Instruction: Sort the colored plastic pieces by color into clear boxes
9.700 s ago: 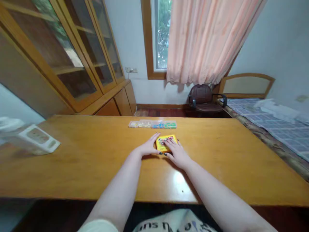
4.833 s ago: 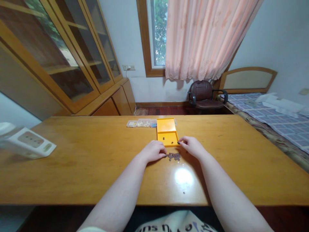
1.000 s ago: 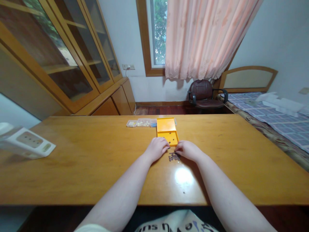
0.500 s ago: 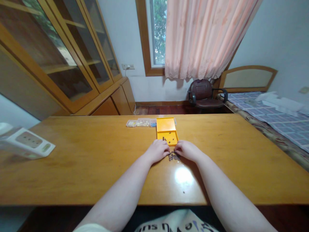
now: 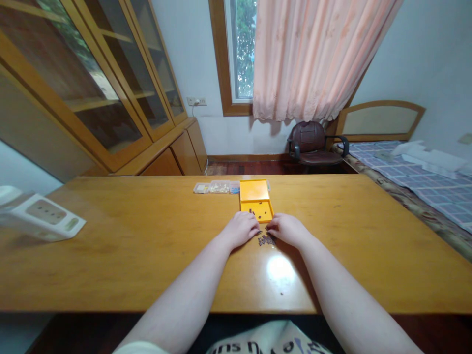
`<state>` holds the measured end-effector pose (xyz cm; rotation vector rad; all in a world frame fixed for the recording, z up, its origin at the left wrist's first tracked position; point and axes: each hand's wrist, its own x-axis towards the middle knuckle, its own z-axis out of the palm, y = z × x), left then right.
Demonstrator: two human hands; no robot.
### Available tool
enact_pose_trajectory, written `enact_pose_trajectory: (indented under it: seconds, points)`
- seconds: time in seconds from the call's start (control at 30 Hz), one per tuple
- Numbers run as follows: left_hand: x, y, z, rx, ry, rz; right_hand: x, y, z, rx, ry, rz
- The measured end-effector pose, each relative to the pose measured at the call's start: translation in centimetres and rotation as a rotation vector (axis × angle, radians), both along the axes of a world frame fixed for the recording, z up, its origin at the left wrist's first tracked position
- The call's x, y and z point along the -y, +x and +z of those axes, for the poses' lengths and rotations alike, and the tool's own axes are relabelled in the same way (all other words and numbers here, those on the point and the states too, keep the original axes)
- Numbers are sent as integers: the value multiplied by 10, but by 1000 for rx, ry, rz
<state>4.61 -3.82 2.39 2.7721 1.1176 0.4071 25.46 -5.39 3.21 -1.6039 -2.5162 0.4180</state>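
Observation:
My left hand (image 5: 242, 228) rests at the near left corner of an open yellow box (image 5: 254, 191), its fingers pinched on a small dark piece. Opposite it, my right hand (image 5: 286, 228) is by the box's near right corner, fingertips closed on another small dark piece. Between and just below the hands lies a pile of small dark brown pieces (image 5: 266, 240) on the table. Several similar pieces sit in the near half of the box. What kind of pieces they are is too small to make out.
Clear plastic cases (image 5: 219, 187) with small parts stand behind the box on the wooden table (image 5: 129, 246). A white box (image 5: 47, 217) is at the far left. One loose dark piece (image 5: 281, 294) lies near the front edge. Beyond are a chair (image 5: 309, 142) and a bed.
The fingertips have drawn slightly apart, and dark pieces at them show more separately. Both hands otherwise stay in nearly the same place beside the pile.

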Motion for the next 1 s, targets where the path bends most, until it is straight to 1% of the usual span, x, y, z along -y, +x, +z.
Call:
enact_pose_trajectory:
  seconds: [0.13,0.2,0.27,0.37,0.43,0.7,0.87,1.0]
  points:
    - [-3,-5,2,85,68,190,3,-8,2,79,14,8]
    - [-3,-8,4,91,67,228,4,-11,3,82,27,1]
    - [-2,-10,6,71,34,167,5,-13,3,71,38,-8]
    - [-1,-13,8,16,-47,19,5,-13,1,40,44,-11]
    - [0,-14,8,-17,-85,-27,4,-12,-1,17,49,-6]
    - [-3,-11,3,-52,-93,-20,2,-11,-4,-14,53,-10]
    - [-2,-11,4,-36,-89,-13,1,-9,-4,-22,38,-17]
    - [-3,-10,5,12,-55,22,-1,-1,0,-36,39,-51]
